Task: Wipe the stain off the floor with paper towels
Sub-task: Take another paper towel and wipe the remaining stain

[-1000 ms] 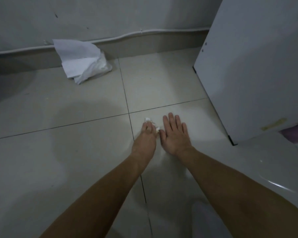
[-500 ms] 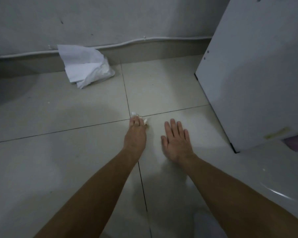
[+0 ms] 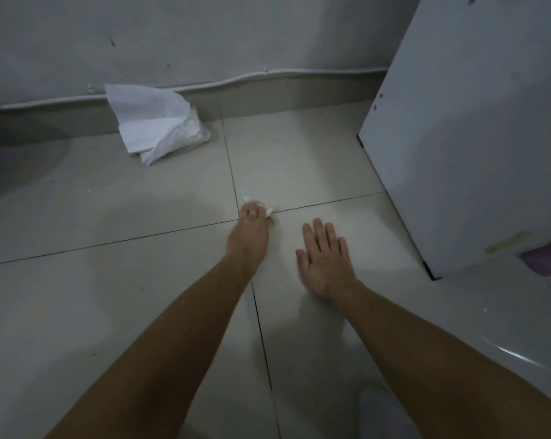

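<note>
Since 1 second ago our left hand [image 3: 250, 228] has slid its small crumpled white paper towel wad [image 3: 261, 206] forward to the grout crossing, fingers curled tight on it. We see no stain on the pale tiled floor [image 3: 93, 296], so wiping looks nearly done. Our right hand [image 3: 326, 259] lies flat, fingers spread, empty. No containers show.

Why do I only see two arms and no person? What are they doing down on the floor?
The camera sits on the person's head and looks down, so you see only their arms. The left hand presses a small crumpled white paper towel onto the pale tiled floor, right where the dark tile lines cross. The right hand lies flat and open on the floor, holding nothing. A bigger heap of white paper sheets lies by the grey wall. A white cabinet stands on the right.
</note>
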### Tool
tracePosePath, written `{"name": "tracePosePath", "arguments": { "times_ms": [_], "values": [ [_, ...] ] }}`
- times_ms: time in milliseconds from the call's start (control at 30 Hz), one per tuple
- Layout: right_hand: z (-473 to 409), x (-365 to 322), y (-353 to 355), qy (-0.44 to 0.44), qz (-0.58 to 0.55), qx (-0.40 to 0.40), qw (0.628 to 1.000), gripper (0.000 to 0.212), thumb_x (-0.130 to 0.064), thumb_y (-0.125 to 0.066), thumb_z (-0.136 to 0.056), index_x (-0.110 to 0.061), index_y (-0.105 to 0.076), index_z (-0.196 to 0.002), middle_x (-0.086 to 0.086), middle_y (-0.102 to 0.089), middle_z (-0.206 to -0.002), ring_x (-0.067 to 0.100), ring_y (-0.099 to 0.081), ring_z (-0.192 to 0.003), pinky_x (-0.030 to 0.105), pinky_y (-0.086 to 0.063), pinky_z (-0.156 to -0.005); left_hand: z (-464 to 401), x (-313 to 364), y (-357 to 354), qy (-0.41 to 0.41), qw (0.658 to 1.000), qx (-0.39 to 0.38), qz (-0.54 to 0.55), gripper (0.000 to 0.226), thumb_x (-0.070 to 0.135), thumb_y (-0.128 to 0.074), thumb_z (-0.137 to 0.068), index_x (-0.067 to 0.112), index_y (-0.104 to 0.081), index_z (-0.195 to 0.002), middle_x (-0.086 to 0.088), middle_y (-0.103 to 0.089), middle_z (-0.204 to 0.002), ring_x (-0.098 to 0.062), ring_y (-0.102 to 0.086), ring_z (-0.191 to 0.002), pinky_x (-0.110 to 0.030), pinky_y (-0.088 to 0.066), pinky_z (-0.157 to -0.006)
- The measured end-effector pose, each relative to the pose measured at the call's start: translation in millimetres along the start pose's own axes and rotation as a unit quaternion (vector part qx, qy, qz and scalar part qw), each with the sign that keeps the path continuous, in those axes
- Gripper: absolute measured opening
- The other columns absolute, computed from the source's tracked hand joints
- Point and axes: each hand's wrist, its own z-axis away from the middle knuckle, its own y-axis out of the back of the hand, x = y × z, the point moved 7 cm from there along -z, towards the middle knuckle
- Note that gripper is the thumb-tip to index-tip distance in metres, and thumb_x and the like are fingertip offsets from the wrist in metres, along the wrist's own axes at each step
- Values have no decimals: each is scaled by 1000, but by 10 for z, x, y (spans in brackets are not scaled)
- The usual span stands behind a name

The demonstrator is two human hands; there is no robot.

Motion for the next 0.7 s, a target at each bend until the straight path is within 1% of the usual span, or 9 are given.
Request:
{"name": "tracePosePath", "arguments": {
  "times_ms": [100,200,267,300,367,467,567,633,700],
  "values": [
    [-7,0,-22,-3,1,1,1000,64,-53,-10,-96,-30,9,-154,-4,18,-162,19,18,-149,40,12,-116,143,-44,-87,1,997,14,-78,54,2,-29,-94,-5,-21,-147,-28,-26,-151,-44,-18,-142,-45,-14,-121],
    [-12,5,-33,-5,7,-3,1000,65,-54,-8,-95,-30,9,-153,-4,18,-162,20,17,-149,41,12,-116,426,383,-272,-50,990,-9,-132,59,11,-34,-94,-6,-17,-147,-31,-26,-151,-47,-18,-142,-53,-10,-120],
    [-5,6,-37,0,12,-3,1000,65,-53,-6,-95,-30,8,-154,-3,17,-163,21,15,-150,42,10,-117,551,684,-356,-92,987,5,-131,63,16,-42,-93,-6,-18,-147,-30,-23,-153,-44,-16,-144,-51,-7,-121],
    [5,9,-40,2,13,-3,1000,64,-53,-5,-95,-30,8,-154,-3,17,-163,21,15,-150,41,10,-116,572,755,-339,-97,987,35,-122,65,16,-45,-93,-5,-17,-148,-28,-22,-155,-42,-13,-146,-49,-5,-122],
    [-1,16,-33,4,10,-7,1000,64,-54,-2,-95,-30,9,-153,-3,18,-162,20,17,-150,40,11,-115,523,733,-272,-96,988,66,-97,62,12,-42,-95,-4,-16,-149,-24,-20,-157,-36,-12,-147,-44,-3,-123],
    [-9,6,-36,-2,8,-25,1000,63,-53,-7,-98,-30,10,-154,-4,20,-162,19,19,-149,42,11,-117,400,384,-173,-54,993,54,-85,56,3,-27,-95,-6,-12,-148,-26,-21,-155,-37,-17,-145,-41,-13,-122],
    [-6,-33,12,-24,-12,-33,999,62,-45,-18,-100,-26,3,-155,-2,14,-164,22,15,-150,46,5,-120,452,-13,-55,21,999,50,-4,53,5,-28,-97,-2,-15,-148,-22,-24,-154,-34,-24,-142,-39,-28,-114],
    [-1,-134,118,-33,-26,-12,999,58,-36,-27,-100,-18,-13,-154,6,0,-164,28,1,-151,46,-4,-121,608,-146,-4,41,997,65,30,52,7,-32,-99,-1,-18,-148,-21,-27,-153,-33,-28,-140,-39,-32,-111],
    [14,-301,252,-24,-55,42,997,46,-27,-35,-98,-9,-38,-141,17,-27,-153,34,-26,-140,43,-22,-117,752,-193,4,50,998,39,24,46,10,-36,-99,2,-32,-143,-17,-39,-145,-30,-38,-132,-37,-38,-105]
  ]
}}
